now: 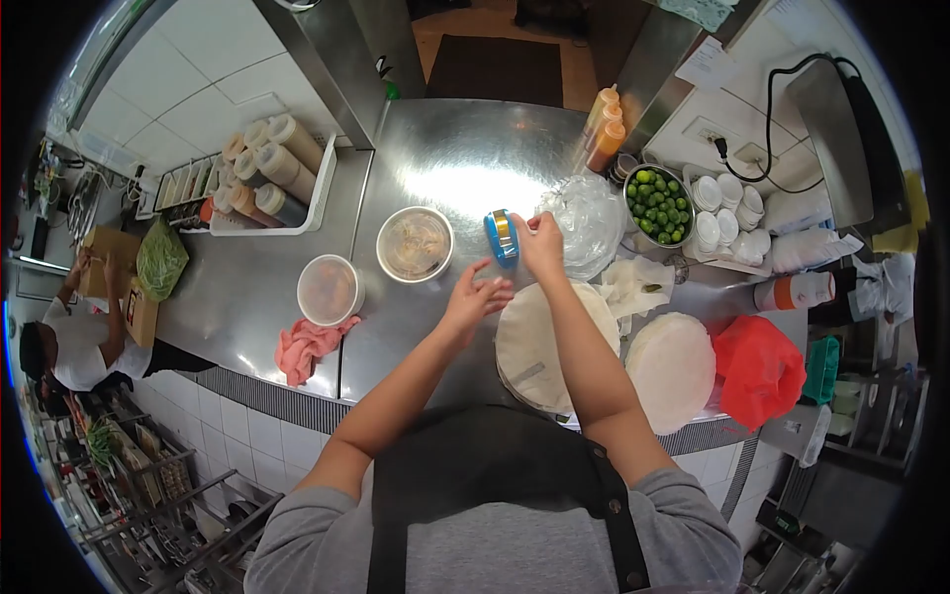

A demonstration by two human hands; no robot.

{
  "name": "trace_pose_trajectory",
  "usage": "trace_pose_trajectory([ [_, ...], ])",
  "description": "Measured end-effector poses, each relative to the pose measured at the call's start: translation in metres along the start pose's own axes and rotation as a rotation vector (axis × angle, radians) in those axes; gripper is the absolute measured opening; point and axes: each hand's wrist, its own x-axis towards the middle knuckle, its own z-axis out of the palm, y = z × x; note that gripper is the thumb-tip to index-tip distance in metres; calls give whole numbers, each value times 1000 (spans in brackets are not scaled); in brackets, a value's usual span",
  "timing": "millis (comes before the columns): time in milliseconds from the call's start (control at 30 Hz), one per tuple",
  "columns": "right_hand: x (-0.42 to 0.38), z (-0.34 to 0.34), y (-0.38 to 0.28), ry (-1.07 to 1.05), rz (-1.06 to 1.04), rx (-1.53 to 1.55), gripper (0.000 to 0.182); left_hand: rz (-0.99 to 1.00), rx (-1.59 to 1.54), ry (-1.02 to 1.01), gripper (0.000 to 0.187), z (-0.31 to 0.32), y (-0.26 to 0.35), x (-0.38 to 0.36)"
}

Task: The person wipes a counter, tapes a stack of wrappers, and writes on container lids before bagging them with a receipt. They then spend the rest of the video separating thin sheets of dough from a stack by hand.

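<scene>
Held in my right hand [541, 245] over the steel counter is a small blue tape dispenser [502, 238] with a yellowish roll in it. My left hand [475, 302] is just below and to its left, fingers apart and holding nothing. To the left stand two lidded round tubs, one with pale brownish contents [415, 244] and one with reddish contents [331, 289]. Under my right forearm lies a stack of pale round sheets [539, 342]. A clear plastic bag [584, 228] rests right beside my right hand.
A pink cloth [309, 348] lies at the front left. Squeeze bottles fill a white crate [327, 203]. On the right are a bowl of limes [658, 206], small white cups [730, 203], another round stack [671, 371] and a red bag [758, 368]. A co-worker [89, 346] stands far left.
</scene>
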Motion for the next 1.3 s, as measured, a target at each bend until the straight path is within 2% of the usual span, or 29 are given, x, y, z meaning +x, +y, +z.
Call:
trace_pose_trajectory([
  [33,5,0,10,-45,61,51,62,-23,-260,87,60,8,3,2],
  [67,8,2,18,-48,59,47,62,-23,-266,89,60,13,1,10],
  [133,10,2,27,-246,103,15,48,-96,-439,65,64,22,-9,33],
  [167,7,2,27,-245,100,8,48,-93,-445,62,64,25,-15,42],
  [233,-1,-2,10,-380,327,182,34,-79,-424,104,62,29,-16,54],
  [367,-6,-1,1,-402,398,309,23,-100,-385,175,56,27,-13,55],
  [433,-7,1,4,-353,397,343,19,-47,-363,169,47,20,-18,61],
  [567,-20,1,9,-303,258,439,16,-3,-331,173,36,14,-22,68],
  [633,-34,-11,4,-251,26,456,16,53,-277,256,38,18,-17,67],
  [700,-81,-40,-9,-79,-63,437,14,67,-296,245,36,14,-23,74],
  [767,-131,-78,0,-215,-32,361,21,78,-319,230,35,14,-24,77],
  [800,-160,-99,-3,-269,96,410,23,75,-335,232,33,14,-22,76],
  [900,-233,-145,31,-436,173,474,16,49,-398,199,34,3,-25,80],
  [967,-262,-180,38,-579,361,523,13,32,-440,165,36,-4,-31,89],
  [1067,-282,-204,51,-696,252,604,12,-21,-421,195,38,0,-31,89],
  [1133,-282,-206,52,-689,284,652,12,45,-268,339,33,21,-10,67],
  [1267,-272,-211,64,-713,357,789,12,115,-198,345,34,19,-16,72],
  [1300,-268,-214,64,-714,353,792,12,161,-48,345,31,17,-14,72],
])
